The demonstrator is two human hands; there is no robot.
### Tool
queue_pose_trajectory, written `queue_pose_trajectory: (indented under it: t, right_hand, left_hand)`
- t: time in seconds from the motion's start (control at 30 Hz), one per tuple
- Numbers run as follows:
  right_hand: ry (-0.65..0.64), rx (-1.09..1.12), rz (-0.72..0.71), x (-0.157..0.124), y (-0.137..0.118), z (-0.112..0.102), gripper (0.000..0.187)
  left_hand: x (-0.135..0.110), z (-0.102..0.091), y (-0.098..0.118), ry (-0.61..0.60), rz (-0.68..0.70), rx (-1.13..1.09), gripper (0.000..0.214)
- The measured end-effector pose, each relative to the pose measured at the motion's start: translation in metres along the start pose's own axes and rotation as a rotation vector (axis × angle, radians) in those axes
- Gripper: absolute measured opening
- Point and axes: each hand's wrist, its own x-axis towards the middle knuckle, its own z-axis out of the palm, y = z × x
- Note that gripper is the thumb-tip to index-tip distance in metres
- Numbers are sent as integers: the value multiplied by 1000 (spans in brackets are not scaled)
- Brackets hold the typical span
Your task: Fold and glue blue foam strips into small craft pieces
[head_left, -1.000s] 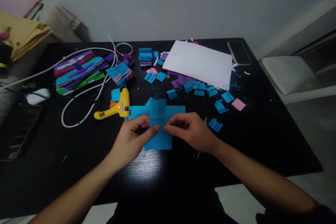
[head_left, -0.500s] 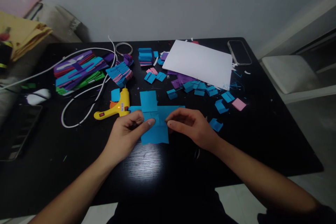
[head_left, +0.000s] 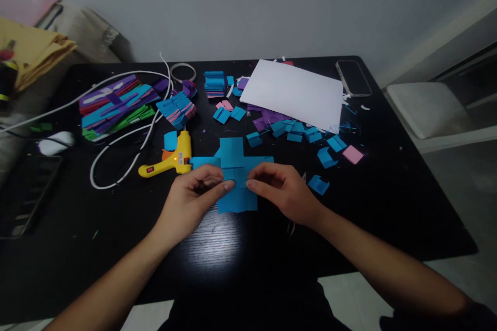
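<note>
Bare table [head_left: 388, 207] is lying open toward the front edge; a glue gun [head_left: 169, 160] is crowding the left. The paper [head_left: 236, 168] is lying flat, with the left hand [head_left: 190, 204] and the right hand [head_left: 285, 191] pinching its middle from either side.

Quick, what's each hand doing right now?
Left hand: closed, pinching the blue cross-shaped paper piece.
Right hand: closed, pinching the same paper piece.

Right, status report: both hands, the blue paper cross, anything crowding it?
Left hand, right hand: pinching blue paper cross at centre. Cross lying on black table. Yellow glue gun beside its left arm.
</note>
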Motion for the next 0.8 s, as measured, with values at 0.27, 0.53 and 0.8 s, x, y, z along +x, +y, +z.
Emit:
queue_pose_trajectory:
  t: [0.27,0.53,0.8]
  right_hand:
    - [264,-31,-118,4,1,-2,18]
    - [-46,271,223,3,-1,1,30]
    - [35,-24,61,5,4,-1,14]
  left_hand:
    - [-6,-11,-3,128,459,390,14]
    - [-9,-7,-7,143,1053,831,15]
    - [-11,-9,-7,208,775,638,24]
